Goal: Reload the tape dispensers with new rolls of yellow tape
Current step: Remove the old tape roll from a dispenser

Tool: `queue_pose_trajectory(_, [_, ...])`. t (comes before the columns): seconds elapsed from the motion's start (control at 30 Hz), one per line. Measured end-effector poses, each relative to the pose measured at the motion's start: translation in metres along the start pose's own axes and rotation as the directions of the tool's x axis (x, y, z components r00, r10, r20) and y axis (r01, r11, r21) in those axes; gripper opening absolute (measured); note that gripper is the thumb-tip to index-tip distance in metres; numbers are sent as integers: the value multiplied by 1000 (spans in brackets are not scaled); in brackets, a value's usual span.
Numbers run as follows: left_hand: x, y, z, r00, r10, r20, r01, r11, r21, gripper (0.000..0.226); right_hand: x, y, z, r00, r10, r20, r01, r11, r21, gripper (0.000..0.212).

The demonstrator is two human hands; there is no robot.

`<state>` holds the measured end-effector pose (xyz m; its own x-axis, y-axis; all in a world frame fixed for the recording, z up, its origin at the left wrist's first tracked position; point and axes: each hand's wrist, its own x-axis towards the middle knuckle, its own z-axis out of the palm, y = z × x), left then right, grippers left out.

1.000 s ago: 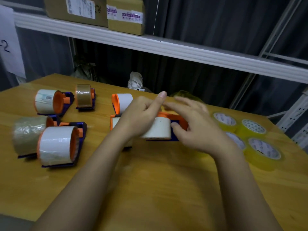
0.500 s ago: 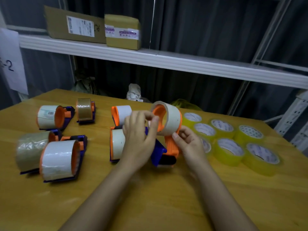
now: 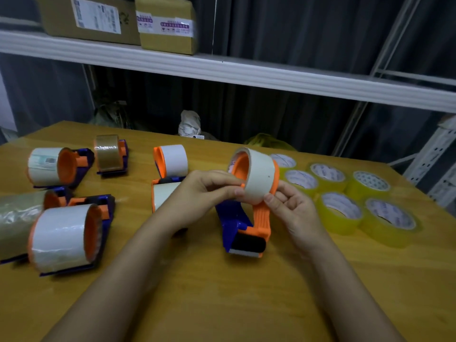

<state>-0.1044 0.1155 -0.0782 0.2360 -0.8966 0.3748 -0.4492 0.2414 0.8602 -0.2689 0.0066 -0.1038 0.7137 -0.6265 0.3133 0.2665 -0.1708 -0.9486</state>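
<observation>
Both hands (image 3: 207,191) (image 3: 292,208) raised, fingers pinching

Standing open: bare tabletop (image 3: 222,304) nearest the person, between and around the two forearms.

Blocking the left side: a cluster of loaded dispensers (image 3: 66,236), lying close together with only narrow lanes between. Crowding the right side: six yellow tape rolls (image 3: 341,213), lying flat and near touching. Filling the middle: the held dispenser (image 3: 246,218), both hands wrapping its empty core (image 3: 256,176). Overhanging the far edge: a white shelf (image 3: 246,75).
</observation>
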Motion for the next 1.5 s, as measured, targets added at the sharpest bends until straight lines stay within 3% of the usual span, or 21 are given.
queue_pose_trajectory(0.23, [-8,1,0,1000,-11,25,14,994,-108,15,-4,4,-3,994,65,90,-74,992,104,29])
queue_pose_trajectory(0.47, [-20,6,1,997,-42,61,48,993,-112,23,-6,5,-3,979,126,159,-158,966,207,65])
queue_pose_trajectory(0.63, [-21,10,-3,994,3,107,-3,1000,-4,23,-7,4,-3,968,143,208,-190,955,228,57])
queue_pose_trajectory(0.97, [-24,9,-11,988,20,151,-9,997,-73,13,-12,-4,-1,952,136,273,-195,960,200,50])
queue_pose_trajectory(1.2, [-24,10,-10,981,5,196,15,995,-103,9,-11,-1,-1,957,124,264,-169,973,155,66])
queue_pose_trajectory(1.5, [-25,7,-11,973,-12,230,50,986,-160,8,-13,0,-1,954,132,271,-166,980,108,68])
